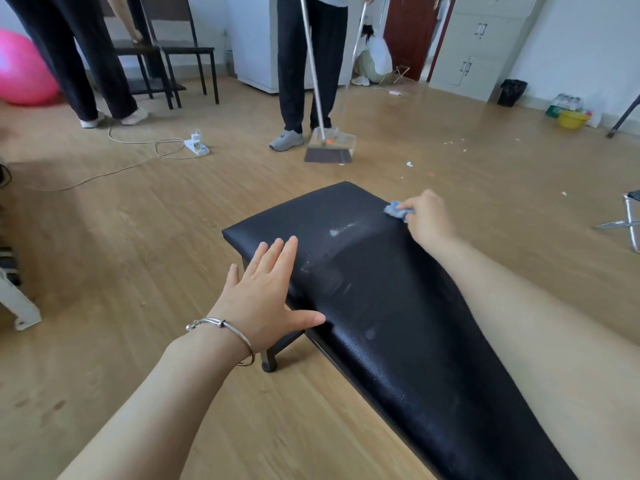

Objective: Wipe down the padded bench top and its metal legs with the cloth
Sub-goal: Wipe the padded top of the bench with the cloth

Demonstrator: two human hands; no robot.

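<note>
A long bench with a black padded top (374,306) runs from the lower right toward the middle of the floor. Pale smears mark its far half. My right hand (427,218) grips a small blue cloth (397,209) and holds it against the far right edge of the padding. My left hand (265,292) lies flat with straight, spread fingers on the bench's left edge. One dark metal leg (273,355) shows below that hand; the other legs are hidden.
A person sweeps with a broom and dustpan (329,147) just beyond the bench's far end. Another person stands by black chairs (180,60) at the back left. A power strip (196,147) with its cable lies on the wooden floor. A folding metal stool (628,223) stands at the right.
</note>
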